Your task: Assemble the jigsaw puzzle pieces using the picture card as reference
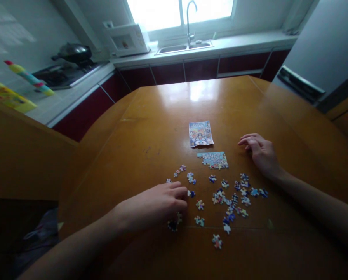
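Note:
My left hand (162, 198) is palm down at the left side of the loose jigsaw pieces, its fingers curled downward. Its fingertips are partly hidden, and I cannot make out what is under them. A white and dark blue puzzle piece (191, 193) lies right by its knuckles, and more pieces (173, 225) show below the hand. My right hand (260, 153) rests on the table to the right, fingers loosely bent and apart, holding nothing. Between the hands, a joined section of the puzzle (214, 160) lies flat below a printed picture sheet (200, 134).
Several loose puzzle pieces (234, 200) are scattered over the near part of the wooden table (150, 132). Beyond it run a counter with a sink (174, 49), a microwave (129, 40) and a stove with a black wok (75, 53). A fridge (322, 50) stands right.

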A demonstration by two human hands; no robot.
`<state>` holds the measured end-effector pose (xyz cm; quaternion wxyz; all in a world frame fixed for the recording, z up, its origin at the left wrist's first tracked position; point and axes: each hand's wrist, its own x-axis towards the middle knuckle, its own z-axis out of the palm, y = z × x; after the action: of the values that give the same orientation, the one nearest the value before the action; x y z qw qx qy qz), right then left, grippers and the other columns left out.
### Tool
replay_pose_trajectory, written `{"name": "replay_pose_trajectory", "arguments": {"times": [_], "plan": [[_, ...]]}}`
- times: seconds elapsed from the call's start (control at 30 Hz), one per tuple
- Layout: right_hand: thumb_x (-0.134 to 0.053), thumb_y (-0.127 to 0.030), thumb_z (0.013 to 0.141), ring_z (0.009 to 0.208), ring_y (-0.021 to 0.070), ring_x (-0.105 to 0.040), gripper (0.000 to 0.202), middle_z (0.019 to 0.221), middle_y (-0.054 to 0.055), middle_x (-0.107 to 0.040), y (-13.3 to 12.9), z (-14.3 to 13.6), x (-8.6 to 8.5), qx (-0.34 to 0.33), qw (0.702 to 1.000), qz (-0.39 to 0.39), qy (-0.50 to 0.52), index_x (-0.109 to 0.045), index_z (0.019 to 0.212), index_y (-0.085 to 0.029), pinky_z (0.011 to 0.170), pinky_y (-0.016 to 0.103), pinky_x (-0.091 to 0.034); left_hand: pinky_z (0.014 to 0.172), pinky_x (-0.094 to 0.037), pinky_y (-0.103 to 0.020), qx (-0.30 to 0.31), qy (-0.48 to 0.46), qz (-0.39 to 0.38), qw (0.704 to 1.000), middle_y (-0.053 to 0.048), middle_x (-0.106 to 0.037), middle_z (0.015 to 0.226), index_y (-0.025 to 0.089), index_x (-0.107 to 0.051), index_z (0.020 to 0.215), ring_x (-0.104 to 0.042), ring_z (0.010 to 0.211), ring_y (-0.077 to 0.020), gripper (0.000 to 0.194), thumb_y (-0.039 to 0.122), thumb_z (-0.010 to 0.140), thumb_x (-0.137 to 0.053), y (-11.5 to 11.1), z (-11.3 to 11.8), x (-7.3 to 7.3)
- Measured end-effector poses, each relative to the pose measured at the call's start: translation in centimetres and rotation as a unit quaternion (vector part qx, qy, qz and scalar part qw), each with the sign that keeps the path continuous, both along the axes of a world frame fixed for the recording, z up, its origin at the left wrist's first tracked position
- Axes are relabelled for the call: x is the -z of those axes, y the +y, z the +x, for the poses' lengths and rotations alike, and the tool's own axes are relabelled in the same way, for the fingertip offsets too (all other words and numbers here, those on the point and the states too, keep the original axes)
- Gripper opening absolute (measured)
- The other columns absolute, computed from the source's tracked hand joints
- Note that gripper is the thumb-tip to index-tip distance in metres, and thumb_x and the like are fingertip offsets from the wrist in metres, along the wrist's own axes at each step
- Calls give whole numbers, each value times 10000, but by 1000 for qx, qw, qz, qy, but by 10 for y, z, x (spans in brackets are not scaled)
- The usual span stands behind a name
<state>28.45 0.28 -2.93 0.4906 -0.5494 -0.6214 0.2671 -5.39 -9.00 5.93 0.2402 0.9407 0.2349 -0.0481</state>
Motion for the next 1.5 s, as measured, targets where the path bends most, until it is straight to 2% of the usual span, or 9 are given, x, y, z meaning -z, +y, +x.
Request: {"name": "replay_pose_trajectory", "arguments": {"times": [0.2,0.33,0.53,0.73,0.87,1.03,1.23,1.37,1.5], "plan": [[-450,-310,932,795,199,-607,336,1014,73,-661,0,0,1,-5,1000,-2,1,-708,737,-219,677,349,-467,832,-454,-259,9,-8,-28,1000,-39,-609,1048,193,-593,813,-535,961,-184,128,130,880,-682,5,-1,2],[-452,-326,935,803,201,-614,338,1024,72,-667,0,2,0,0,1000,-1,-5,-711,746,-219,686,353,-467,831,-461,-250,2,-31,-96,995,-35,-625,1004,186,-594,852,-547,951,-172,120,102,870,-677,10,-3,3],[-448,-345,938,837,214,-620,352,1037,80,-671,0,1,1,0,1000,5,-16,-714,749,-213,706,367,-477,772,-475,-232,-65,-114,-203,970,-21,-649,906,177,-645,899,-590,847,-132,48,139,924,-629,20,-5,9],[-432,-322,941,883,220,-621,360,1006,76,-666,0,-3,1,-8,1000,17,-24,-711,736,-222,807,394,-498,743,-478,-264,-154,-207,-119,959,-47,-679,904,168,-691,962,-601,806,-131,139,227,975,-566,47,13,23],[-431,-327,945,896,220,-618,359,1009,76,-660,0,-2,0,-11,1000,17,-20,-712,751,-216,819,398,-500,724,-471,-272,-161,-220,-58,960,-44,-692,854,166,-730,918,-595,792,-138,140,236,947,-612,74,41,33],[-431,-338,949,919,221,-617,362,1015,74,-654,1,-1,-1,-16,1000,13,-10,-712,758,-214,840,407,-499,779,-471,-291,-115,-215,2,970,-40,-665,861,197,-751,911,-581,830,-144,189,251,971,-580,94,60,49],[-438,-315,974,949,228,-609,360,1005,80,-648,-2,-4,-5,-32,999,8,-9,-711,762,-215,860,421,-481,790,-474,-303,-157,-242,71,955,-59,-604,940,217,-743,991,-541,888,-163,178,287,978,-580,92,50,59],[-443,-304,988,1006,236,-598,338,1013,77,-630,-7,-7,-9,-57,998,29,-28,-715,803,-223,886,432,-472,856,-474,-332,-111,-230,115,960,-46,-662,1030,248,-719,1017,-520,941,-179,146,264,969,-582,82,37,51],[-467,-281,982,1101,261,-540,276,1144,88,-606,-17,-13,-12,-168,973,73,-138,-737,1025,-247,933,470,-457,931,-460,-357,-55,-192,157,967,-2,-669,1219,289,-696,1111,-507,987,-193,185,274,944,-619,75,30,47]]}}
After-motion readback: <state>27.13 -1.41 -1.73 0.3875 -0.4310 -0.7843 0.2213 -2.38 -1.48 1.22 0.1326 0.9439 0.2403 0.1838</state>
